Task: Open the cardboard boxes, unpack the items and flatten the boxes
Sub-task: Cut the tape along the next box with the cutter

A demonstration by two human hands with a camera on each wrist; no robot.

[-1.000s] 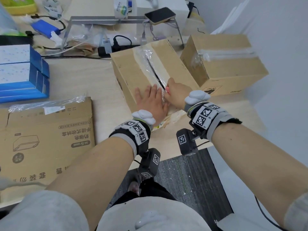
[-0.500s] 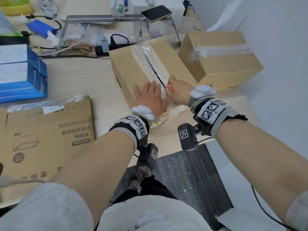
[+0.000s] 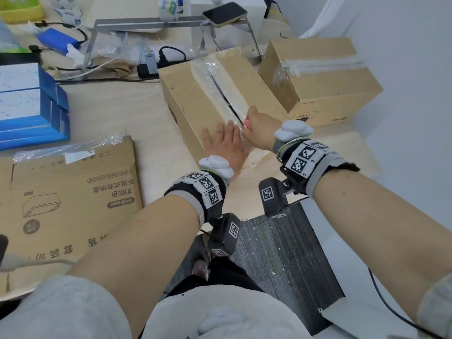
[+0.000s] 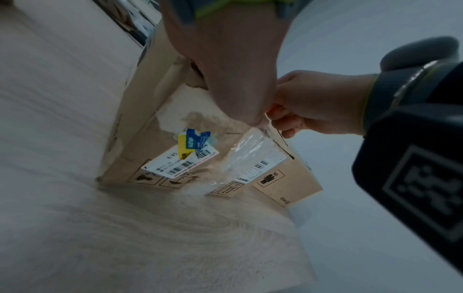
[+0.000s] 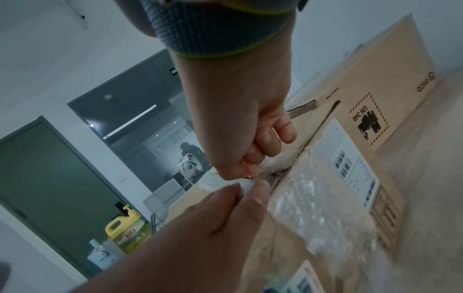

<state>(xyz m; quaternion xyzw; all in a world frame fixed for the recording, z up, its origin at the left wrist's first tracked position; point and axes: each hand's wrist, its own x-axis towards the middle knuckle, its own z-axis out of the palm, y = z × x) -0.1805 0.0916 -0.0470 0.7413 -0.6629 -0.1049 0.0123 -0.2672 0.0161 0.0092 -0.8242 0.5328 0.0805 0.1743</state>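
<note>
Pink plastic, the handle of a small cutter, is seen clenched in the curled fingers of the right hand, its tip set at the near end of the dark slit already opened along the clear packing tape on the top seam. Beside it, the left hand is laid flat with straight fingers on the top of the near brown cardboard box, which is thereby held down on the pale wooden table. A second brown cardboard box, still taped, stands just behind to the right, and a flattened printed carton lies to the left. The blade itself cannot be made out. Risk is judged to lie in the closeness of the flat fingers to the cutting line: a slip at the box edge could carry the tip into them. Contents could also be scored if the blade is driven too deep.
</note>
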